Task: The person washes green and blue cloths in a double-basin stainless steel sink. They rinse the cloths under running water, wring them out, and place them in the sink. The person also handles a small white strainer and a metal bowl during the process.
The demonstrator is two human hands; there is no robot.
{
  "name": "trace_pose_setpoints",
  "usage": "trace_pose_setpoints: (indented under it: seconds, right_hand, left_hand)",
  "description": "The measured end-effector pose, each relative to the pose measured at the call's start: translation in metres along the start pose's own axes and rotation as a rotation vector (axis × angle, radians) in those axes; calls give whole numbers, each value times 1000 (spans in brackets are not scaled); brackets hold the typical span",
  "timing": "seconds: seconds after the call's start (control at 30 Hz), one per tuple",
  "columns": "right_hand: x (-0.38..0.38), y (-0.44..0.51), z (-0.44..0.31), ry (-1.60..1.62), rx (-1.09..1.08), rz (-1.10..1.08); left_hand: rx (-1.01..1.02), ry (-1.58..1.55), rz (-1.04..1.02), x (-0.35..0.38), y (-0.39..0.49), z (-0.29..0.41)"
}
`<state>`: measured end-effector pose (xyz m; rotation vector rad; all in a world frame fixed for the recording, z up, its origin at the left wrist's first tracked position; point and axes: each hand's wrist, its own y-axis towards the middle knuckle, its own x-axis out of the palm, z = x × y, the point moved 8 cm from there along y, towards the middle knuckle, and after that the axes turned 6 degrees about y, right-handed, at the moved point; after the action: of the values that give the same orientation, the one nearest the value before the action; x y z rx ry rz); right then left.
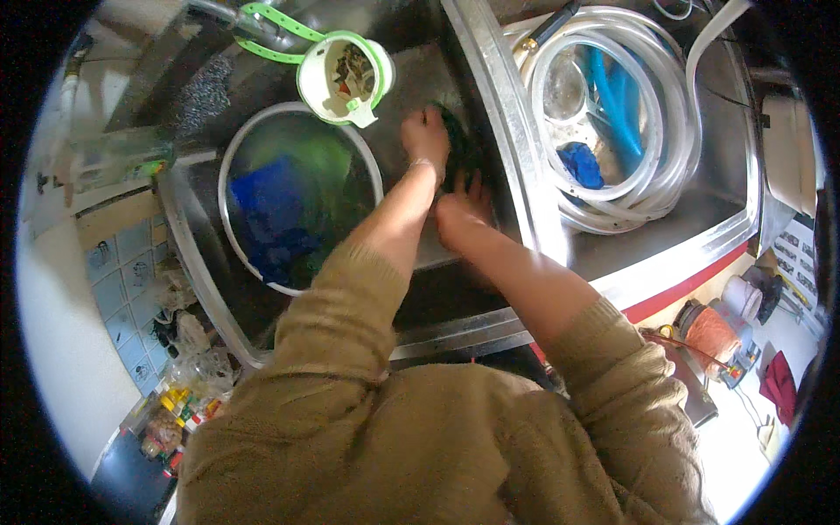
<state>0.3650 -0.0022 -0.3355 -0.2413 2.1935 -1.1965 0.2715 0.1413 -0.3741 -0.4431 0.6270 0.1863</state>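
Observation:
My left hand is in the left basin of a metal sink, its fingers curled against a dark green item that looks like cloth. Close below it, my right hand reaches to the lower end of the same dark item, some fingers spread. Shadow and blur hide how firmly either hand touches it. To the left stands a round white-rimmed tub, with blue and green material inside. Above my left hand, a white and green strainer cup holds food scraps.
The right basin holds a coiled clear hose, a blue crumpled item and a blue tube. A metal divider runs between the basins. Plastic bags lie beyond the sink's left edge.

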Motion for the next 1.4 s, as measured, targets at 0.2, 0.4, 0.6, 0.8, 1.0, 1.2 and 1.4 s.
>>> trace_pose_setpoints:
  seconds: [0.2, 0.4, 0.6, 0.8, 1.0, 1.2, 1.4]
  right_hand:
    - [-7, -42, -26, 1671, 301, -134]
    - [-53, -78, -42, 1569, 128, -84]
    - [-67, -91, -53, 1200, -294, -88]
    - [-64, -88, -42, 1044, -320, -145]
    - [-13, -53, -8, -84, -132, -163]
    - [39, -24, 11, -551, -259, -336]
    - [66, -19, 53, -523, -159, -459]
  left_hand:
    - [-228, -1045, -287, -77, -115, 42]
    - [228, -178, -412, -141, -147, 43]
    - [-595, -497, -553, -84, -101, 11]
    - [-285, -682, -482, -54, -45, 38]
    - [498, 496, -19, -37, -8, 39]
    - [421, 540, -286, 0, -48, 27]
    - [607, 333, -444, 16, -115, -11]
